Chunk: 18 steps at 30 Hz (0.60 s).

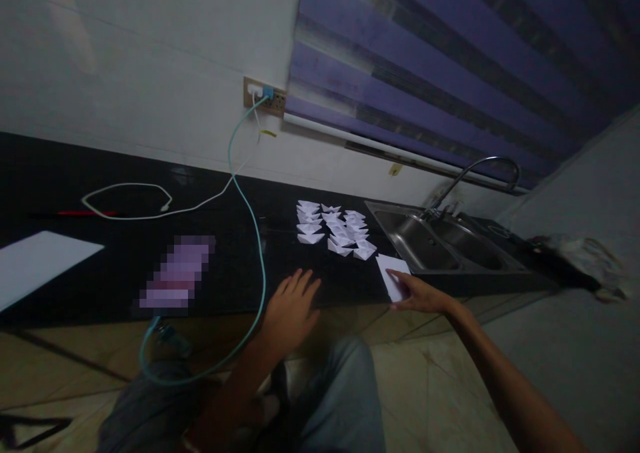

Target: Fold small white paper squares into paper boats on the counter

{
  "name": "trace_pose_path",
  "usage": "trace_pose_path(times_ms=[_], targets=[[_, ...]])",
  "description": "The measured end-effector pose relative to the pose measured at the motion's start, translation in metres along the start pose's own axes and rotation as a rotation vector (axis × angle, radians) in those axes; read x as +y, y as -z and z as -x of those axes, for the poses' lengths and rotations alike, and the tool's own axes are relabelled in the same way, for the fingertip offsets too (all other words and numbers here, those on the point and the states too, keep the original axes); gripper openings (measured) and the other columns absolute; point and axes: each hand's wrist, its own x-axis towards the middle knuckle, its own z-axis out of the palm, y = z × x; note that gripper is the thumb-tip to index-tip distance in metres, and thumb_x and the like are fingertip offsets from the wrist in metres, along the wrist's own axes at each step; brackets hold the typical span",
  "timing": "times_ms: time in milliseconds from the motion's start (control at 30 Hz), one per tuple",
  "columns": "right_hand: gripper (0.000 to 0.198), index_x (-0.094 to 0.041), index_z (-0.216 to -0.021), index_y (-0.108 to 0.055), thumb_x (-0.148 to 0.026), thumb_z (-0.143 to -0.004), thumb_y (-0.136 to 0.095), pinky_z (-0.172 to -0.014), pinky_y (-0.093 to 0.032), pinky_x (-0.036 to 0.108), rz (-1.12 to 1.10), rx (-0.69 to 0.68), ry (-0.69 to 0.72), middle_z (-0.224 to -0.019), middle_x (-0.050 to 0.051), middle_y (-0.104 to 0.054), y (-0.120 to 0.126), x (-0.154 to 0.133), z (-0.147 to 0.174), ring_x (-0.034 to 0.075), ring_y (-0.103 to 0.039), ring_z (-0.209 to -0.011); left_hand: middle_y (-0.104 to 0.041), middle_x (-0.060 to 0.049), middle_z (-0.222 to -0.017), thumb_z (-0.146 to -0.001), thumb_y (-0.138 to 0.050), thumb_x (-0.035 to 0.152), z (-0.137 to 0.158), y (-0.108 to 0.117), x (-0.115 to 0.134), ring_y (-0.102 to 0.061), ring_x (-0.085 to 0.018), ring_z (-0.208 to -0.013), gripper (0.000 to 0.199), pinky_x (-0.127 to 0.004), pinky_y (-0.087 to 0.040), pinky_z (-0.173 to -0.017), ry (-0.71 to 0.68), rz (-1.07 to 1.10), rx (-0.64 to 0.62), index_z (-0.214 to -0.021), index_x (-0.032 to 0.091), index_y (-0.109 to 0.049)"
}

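My right hand (420,294) grips a small stack of white paper (391,273) at the counter's front edge, beside the sink. The fingers lie on top of the stack and the thumb is at its near edge. My left hand (291,311) is open, palm down with the fingers apart, over the front edge of the black counter (280,249); nothing is in it. Several folded white paper boats (340,229) stand in close rows behind and between the two hands.
A steel double sink (415,239) with a curved tap (480,163) is at the right. On the left lie white paper sheets (45,263), a pixelated purple thing (175,273) and a white cable (125,185). A teal cable (257,233) runs from the wall socket (273,103) past my left hand.
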Motion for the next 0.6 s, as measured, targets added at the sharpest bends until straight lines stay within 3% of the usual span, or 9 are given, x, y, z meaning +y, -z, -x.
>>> trace_pose_path(times_ms=[133, 233, 367, 600], targets=[[0.078, -0.014, -0.14, -0.051, -0.057, -0.076, -0.067, -0.084, -0.051, 0.037, -0.067, -0.012, 0.051, -0.112, 0.014, -0.067, 0.007, 0.0, 0.005, 0.026, -0.063, -0.096, -0.039, -0.011, -0.155, -0.087, -0.057, 0.035, 0.0, 0.0, 0.0, -0.03, -0.03, -0.145, 0.06, -0.046, -0.027, -0.116, 0.001, -0.008, -0.004, -0.144, 0.02, -0.045], [0.05, -0.016, -0.112, -0.07, -0.056, -0.088, -0.053, -0.082, -0.049, 0.034, -0.091, 0.028, 0.119, -0.099, 0.01, -0.07, 0.011, -0.001, 0.012, 0.023, -0.063, -0.09, -0.039, -0.011, -0.155, -0.087, -0.056, 0.034, -0.001, 0.0, 0.0, -0.03, -0.03, -0.145, 0.06, -0.046, -0.026, -0.116, -0.001, -0.008, -0.009, -0.144, 0.019, -0.045], [0.052, -0.015, -0.074, -0.071, -0.059, -0.089, -0.048, -0.067, -0.046, 0.032, -0.029, 0.12, 0.097, -0.071, 0.008, -0.068, 0.007, 0.002, 0.02, 0.02, -0.06, -0.068, -0.038, -0.011, -0.155, -0.087, -0.057, 0.035, -0.001, -0.001, -0.001, -0.03, -0.03, -0.145, 0.06, -0.047, -0.027, -0.116, -0.001, -0.006, -0.011, -0.144, 0.02, -0.045], [0.047, -0.015, -0.079, -0.075, -0.06, -0.081, -0.062, -0.063, -0.043, 0.03, -0.082, 0.237, 0.012, -0.074, 0.007, -0.071, -0.01, 0.016, 0.019, 0.021, -0.061, -0.068, -0.039, -0.011, -0.155, -0.087, -0.057, 0.034, 0.0, 0.003, 0.001, -0.03, -0.03, -0.145, 0.06, -0.047, -0.028, -0.116, 0.001, -0.003, -0.02, -0.144, 0.019, -0.046]])
